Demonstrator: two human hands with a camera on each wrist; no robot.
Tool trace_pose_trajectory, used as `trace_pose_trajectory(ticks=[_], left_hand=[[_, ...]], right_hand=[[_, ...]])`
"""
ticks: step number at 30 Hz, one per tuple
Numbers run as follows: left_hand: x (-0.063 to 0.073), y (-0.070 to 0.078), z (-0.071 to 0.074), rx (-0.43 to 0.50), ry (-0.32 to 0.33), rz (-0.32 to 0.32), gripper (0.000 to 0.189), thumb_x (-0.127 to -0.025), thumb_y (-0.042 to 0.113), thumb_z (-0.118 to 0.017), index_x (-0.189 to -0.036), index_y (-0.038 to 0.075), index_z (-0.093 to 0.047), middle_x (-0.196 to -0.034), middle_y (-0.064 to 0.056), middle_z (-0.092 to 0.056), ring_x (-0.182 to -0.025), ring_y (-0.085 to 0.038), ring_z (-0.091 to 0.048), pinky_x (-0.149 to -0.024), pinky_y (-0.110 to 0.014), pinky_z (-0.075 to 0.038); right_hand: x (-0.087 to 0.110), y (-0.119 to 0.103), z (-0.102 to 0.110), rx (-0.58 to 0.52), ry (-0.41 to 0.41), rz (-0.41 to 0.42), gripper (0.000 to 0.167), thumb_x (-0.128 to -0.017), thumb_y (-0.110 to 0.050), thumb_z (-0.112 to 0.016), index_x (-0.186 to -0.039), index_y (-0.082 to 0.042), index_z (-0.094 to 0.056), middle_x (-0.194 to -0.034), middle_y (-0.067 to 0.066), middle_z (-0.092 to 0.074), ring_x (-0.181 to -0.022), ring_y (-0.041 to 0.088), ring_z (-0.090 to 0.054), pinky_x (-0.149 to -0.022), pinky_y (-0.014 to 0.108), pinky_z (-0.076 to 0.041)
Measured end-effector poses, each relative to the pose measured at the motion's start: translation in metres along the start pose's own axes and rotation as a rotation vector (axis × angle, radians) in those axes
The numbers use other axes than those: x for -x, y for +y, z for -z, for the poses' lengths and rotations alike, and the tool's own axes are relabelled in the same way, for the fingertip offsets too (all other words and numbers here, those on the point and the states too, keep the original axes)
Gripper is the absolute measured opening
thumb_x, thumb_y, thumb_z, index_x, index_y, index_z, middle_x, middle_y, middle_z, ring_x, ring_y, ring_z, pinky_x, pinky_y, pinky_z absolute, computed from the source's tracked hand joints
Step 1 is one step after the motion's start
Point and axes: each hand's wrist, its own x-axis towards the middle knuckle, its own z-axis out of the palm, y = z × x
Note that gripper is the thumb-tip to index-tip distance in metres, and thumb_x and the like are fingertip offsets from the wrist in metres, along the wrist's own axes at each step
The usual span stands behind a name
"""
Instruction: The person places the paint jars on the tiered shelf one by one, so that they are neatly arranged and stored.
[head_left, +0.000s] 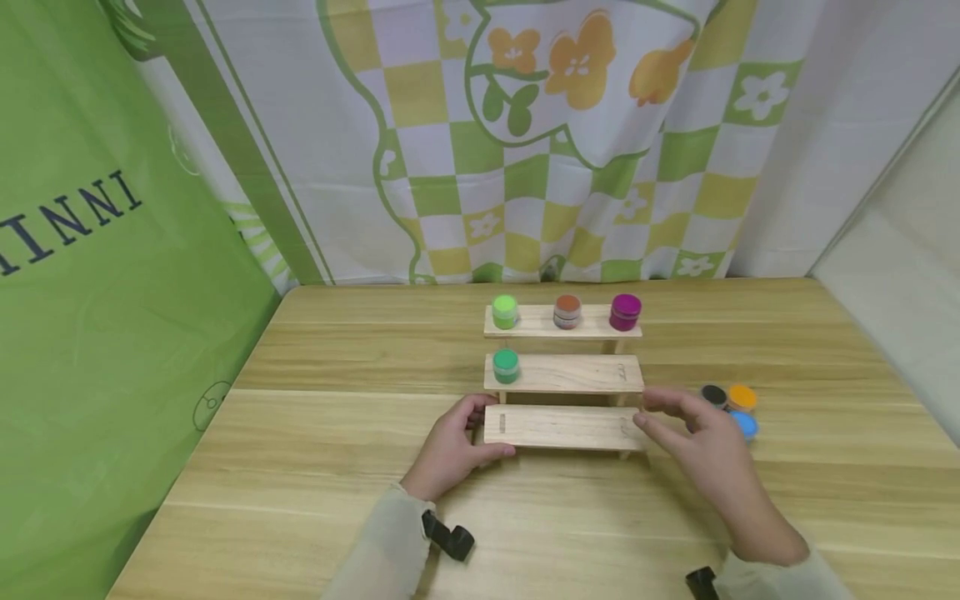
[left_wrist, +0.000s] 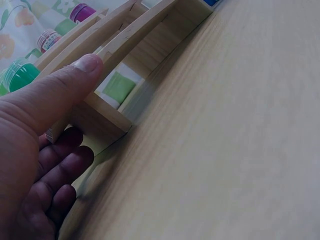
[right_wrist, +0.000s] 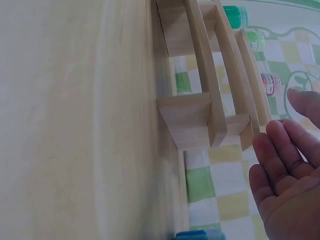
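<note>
Three-tier pale wooden rack (head_left: 562,373) sits on our wood-grain table (head_left: 300,467). Our left hand (head_left: 453,440) grips its left end, our right hand (head_left: 708,446) hangs by the other, fingers loose. Small round lidded pots: lime-green pot (head_left: 505,312), reddish-brown pot (head_left: 567,311), purple pot (head_left: 626,312) up top, green pot (head_left: 506,366) mid-tier; black pot (head_left: 714,396), orange pot (head_left: 742,397), blue pot (head_left: 747,426) beside our right hand.

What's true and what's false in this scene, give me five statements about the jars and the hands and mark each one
1. The darker green jar stands on the middle tier. True.
2. The purple jar stands on the middle tier. False: the purple jar is on the top tier.
3. The left hand is at the left end of the bottom tier. True.
4. The right hand pinches the purple jar. False: the right hand holds no jar.
5. The orange jar is on the table. True.
</note>
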Motion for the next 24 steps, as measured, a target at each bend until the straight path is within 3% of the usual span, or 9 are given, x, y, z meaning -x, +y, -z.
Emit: trace_pose_trajectory(ticks=[3, 5, 8, 11, 15, 21, 24], left_hand=[[0.0, 0.0, 0.0, -0.003, 0.001, 0.0, 0.065, -0.074, 0.031, -0.09, -0.13, 0.016, -0.059, -0.109, 0.001, -0.066, -0.098, -0.016, -0.06, -0.089, -0.037, -0.047], [0.0, 0.001, 0.0, -0.001, -0.001, 0.003, 0.066, -0.074, 0.031, -0.09, -0.13, 0.016, -0.059, -0.109, 0.002, -0.066, -0.099, -0.016, -0.06, -0.09, -0.037, -0.047], [0.0, 0.001, 0.0, 0.004, -0.003, 0.003, 0.065, -0.075, 0.031, -0.09, -0.13, 0.016, -0.059, -0.11, 0.002, -0.066, -0.099, -0.016, -0.06, -0.09, -0.038, -0.047], [0.0, 0.0, 0.0, 0.005, 0.0, 0.002, 0.065, -0.075, 0.031, -0.09, -0.13, 0.016, -0.059, -0.11, 0.002, -0.066, -0.099, -0.016, -0.059, -0.089, -0.038, -0.047], [0.0, -0.002, 0.0, 0.001, 0.002, 0.002, 0.065, -0.075, 0.031, -0.09, -0.13, 0.016, -0.059, -0.11, 0.001, -0.066, -0.099, -0.016, -0.059, -0.09, -0.038, -0.046], [0.001, -0.001, 0.001, -0.007, -0.001, 0.0, 0.066, -0.075, 0.032, -0.09, -0.131, 0.016, -0.058, -0.111, 0.002, -0.065, -0.1, -0.016, -0.059, -0.09, -0.039, -0.046], [0.0, -0.001, 0.001, -0.013, -0.003, -0.007, 0.066, -0.076, 0.033, -0.089, -0.131, 0.017, -0.058, -0.112, 0.002, -0.065, -0.1, -0.016, -0.058, -0.09, -0.039, -0.046]], right_hand=[[0.003, 0.005, 0.002, 0.026, 0.016, 0.01, 0.038, -0.093, -0.031, -0.074, -0.121, -0.006, -0.068, -0.117, 0.011, -0.071, -0.104, 0.002, -0.057, -0.095, 0.062, -0.046], [0.004, 0.008, 0.003, 0.046, 0.024, 0.019, 0.037, -0.093, -0.029, -0.075, -0.12, -0.006, -0.068, -0.116, 0.01, -0.072, -0.1, -0.005, -0.057, -0.094, 0.052, -0.05], [0.006, 0.011, 0.005, 0.062, 0.015, 0.009, 0.037, -0.093, -0.028, -0.075, -0.121, -0.006, -0.068, -0.115, 0.01, -0.072, -0.101, 0.003, -0.061, -0.088, 0.029, -0.053], [0.008, 0.015, 0.007, 0.065, -0.01, -0.012, 0.039, -0.092, -0.029, -0.075, -0.123, -0.006, -0.068, -0.116, 0.011, -0.071, -0.104, 0.019, -0.064, -0.083, 0.012, -0.046], [0.01, 0.021, 0.009, 0.075, -0.036, -0.022, 0.041, -0.093, -0.03, -0.074, -0.124, -0.005, -0.067, -0.117, 0.012, -0.071, -0.106, 0.026, -0.063, -0.083, 0.011, -0.043], [0.015, 0.026, 0.012, 0.079, -0.036, -0.046, 0.041, -0.093, -0.032, -0.074, -0.123, -0.006, -0.067, -0.115, 0.01, -0.071, -0.101, 0.0, -0.057, -0.083, 0.007, -0.04], [0.017, 0.027, 0.014, 0.082, -0.042, -0.079, 0.043, -0.093, -0.035, -0.073, -0.125, -0.007, -0.067, -0.118, 0.011, -0.07, -0.106, 0.005, -0.06, -0.082, 0.006, -0.039]])
